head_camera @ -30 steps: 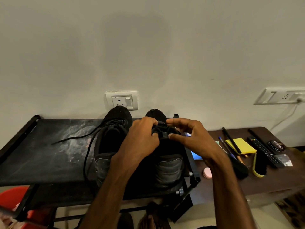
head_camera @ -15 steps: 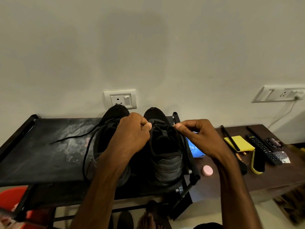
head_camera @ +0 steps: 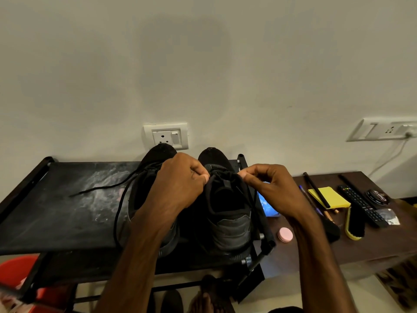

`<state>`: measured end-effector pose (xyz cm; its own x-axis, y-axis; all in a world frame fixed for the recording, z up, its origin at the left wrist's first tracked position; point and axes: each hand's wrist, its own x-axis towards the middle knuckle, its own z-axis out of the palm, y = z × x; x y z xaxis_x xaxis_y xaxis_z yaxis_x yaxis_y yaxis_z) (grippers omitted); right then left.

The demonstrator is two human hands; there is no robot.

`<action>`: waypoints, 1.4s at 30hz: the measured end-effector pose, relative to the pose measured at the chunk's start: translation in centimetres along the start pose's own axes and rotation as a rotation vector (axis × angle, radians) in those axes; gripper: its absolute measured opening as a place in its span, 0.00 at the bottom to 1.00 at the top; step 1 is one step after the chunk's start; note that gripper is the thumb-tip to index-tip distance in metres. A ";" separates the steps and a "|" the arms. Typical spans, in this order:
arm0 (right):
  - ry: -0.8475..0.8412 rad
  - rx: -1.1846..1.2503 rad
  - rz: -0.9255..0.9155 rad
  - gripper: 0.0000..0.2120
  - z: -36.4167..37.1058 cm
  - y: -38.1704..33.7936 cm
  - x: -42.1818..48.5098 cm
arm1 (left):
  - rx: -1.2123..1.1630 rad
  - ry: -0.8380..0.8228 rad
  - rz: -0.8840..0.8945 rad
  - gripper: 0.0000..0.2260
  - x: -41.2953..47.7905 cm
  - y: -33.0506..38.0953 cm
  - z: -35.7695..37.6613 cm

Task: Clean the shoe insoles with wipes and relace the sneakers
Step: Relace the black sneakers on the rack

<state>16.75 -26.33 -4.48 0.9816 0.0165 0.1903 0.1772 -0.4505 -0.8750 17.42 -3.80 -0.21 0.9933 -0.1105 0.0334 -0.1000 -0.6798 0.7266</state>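
Two pinches on one lace [head_camera: 222, 173], middle of the frame. Holds one side with the left hand [head_camera: 178, 184], thumb and forefinger pressed together on the strand, remaining fingers curled in. Holds the other side with the right hand [head_camera: 270, 188], thumb and forefinger likewise closed on it, a little to the right. Stretches as a short span between the two pinches, left to right across the frame, just above the tongue of the sneaker [head_camera: 230, 224] right of centre. Lies crosswise to that sneaker's long axis: heel toward lower centre, toe up toward the wall socket [head_camera: 165, 136]. Sneaker on the black rack [head_camera: 56, 213], right beside the second sneaker [head_camera: 163, 152], partly hidden under the left forearm, with a loose lace [head_camera: 97, 189] trailing off to the left over the rack top. Looks like tightening or tying at the top eyelets; cannot tell knotted from merely crossed, dark cord on dark shoe. Probably calls for an outward pull along the span, left hand toward frame left, right hand toward frame right, level with the tongue and not up toward the toe. Puts both hands about equally near the crossing point; needs no reach or regrip, by the look of it. Leaves the second sneaker to relace, judging by its slack cord. Shows nothing of insoles; possibly a blue packet [head_camera: 267, 206] just right of the rack, too hidden to name.
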 end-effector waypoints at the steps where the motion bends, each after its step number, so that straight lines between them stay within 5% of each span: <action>1: -0.010 0.037 0.023 0.06 0.1 -0.1 0.0 | 0.000 0.012 -0.009 0.08 0.0 0.1 0.1; 19: -0.008 0.279 0.253 0.11 0.3 -1.0 -0.2 | -0.054 -0.037 -0.107 0.11 0.4 0.4 1.0; 30: 0.022 -0.025 0.023 0.08 1.6 -2.2 0.4 | -0.047 0.043 0.081 0.08 0.4 0.4 2.3; 42: 0.006 -0.102 0.051 0.09 1.9 -1.5 1.1 | 0.033 0.127 0.126 0.05 1.3 -0.3 2.2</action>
<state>17.69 -23.90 -3.77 0.9886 -0.0138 0.1499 0.1189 -0.5388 -0.8340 18.64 -5.30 -1.87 0.9719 -0.1046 0.2107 -0.2235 -0.6898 0.6886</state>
